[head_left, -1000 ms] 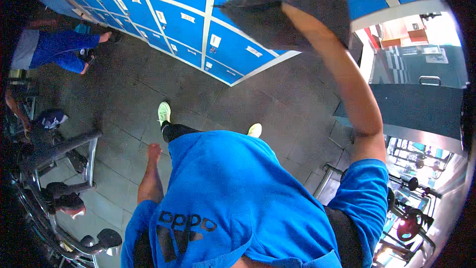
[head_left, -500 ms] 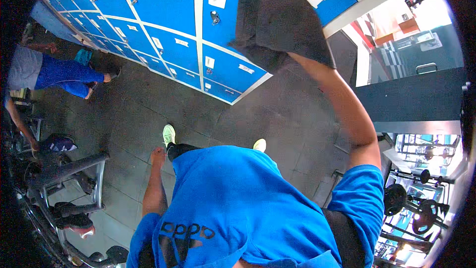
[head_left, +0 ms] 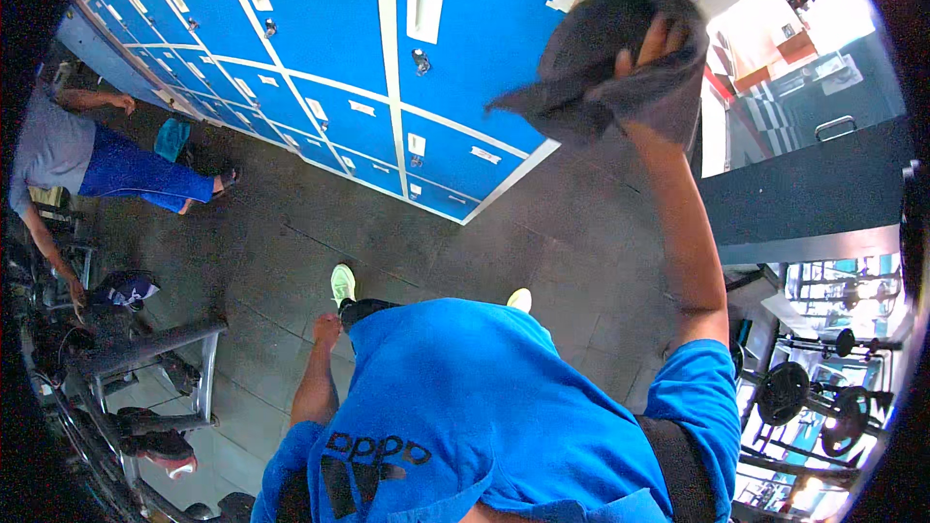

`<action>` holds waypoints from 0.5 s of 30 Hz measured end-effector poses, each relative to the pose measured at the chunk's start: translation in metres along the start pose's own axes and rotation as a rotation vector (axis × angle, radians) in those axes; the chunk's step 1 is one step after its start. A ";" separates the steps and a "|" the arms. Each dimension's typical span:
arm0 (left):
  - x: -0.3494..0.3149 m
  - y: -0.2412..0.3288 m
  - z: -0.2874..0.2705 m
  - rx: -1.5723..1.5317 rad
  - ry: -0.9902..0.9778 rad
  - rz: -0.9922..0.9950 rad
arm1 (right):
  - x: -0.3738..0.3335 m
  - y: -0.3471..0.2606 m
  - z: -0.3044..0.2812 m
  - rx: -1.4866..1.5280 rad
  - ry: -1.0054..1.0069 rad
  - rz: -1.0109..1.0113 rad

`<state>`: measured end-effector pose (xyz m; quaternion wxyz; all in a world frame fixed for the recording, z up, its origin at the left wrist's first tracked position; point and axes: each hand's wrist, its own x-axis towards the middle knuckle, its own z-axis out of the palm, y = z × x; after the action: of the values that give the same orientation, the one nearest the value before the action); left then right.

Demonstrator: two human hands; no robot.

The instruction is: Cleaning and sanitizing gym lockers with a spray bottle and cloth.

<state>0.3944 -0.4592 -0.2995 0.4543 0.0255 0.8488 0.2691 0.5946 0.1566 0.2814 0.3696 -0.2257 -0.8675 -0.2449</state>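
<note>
My right hand (head_left: pixel 651 50) is raised in front of the blue lockers (head_left: pixel 475 68), at the upper right. Its fingers are bent into a dark grey cloth (head_left: pixel 581 68). Part of the cloth wraps round the wrist, and a loose corner sticks out to the left. Motion blurs its edges, so I cannot tell whether it is a towel or a garment. Low beside my left leg hangs my left hand (head_left: pixel 327 330). Its fingers are curled in, and nothing shows in them.
A person (head_left: pixel 68 150) in blue trousers stands at the far left, near a teal bag (head_left: pixel 171 139). Black gym equipment (head_left: pixel 155 349) fills the left side. A dark counter (head_left: pixel 804 199) and a barbell with plates (head_left: pixel 783 393) are on the right.
The cloth has swung right and folded about my right hand, whose fingers now show. The view has shifted slightly. My left hand still hangs low. The person at left has an arm stretched out.
</note>
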 end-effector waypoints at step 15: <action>0.013 0.003 0.004 0.689 0.359 0.903 | -0.138 -0.034 0.156 1.032 0.214 0.629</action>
<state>0.3897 -0.4514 -0.3099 0.1099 0.4838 0.8561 0.1448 0.5785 0.1936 0.0747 0.5707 -0.2370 -0.7243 0.3060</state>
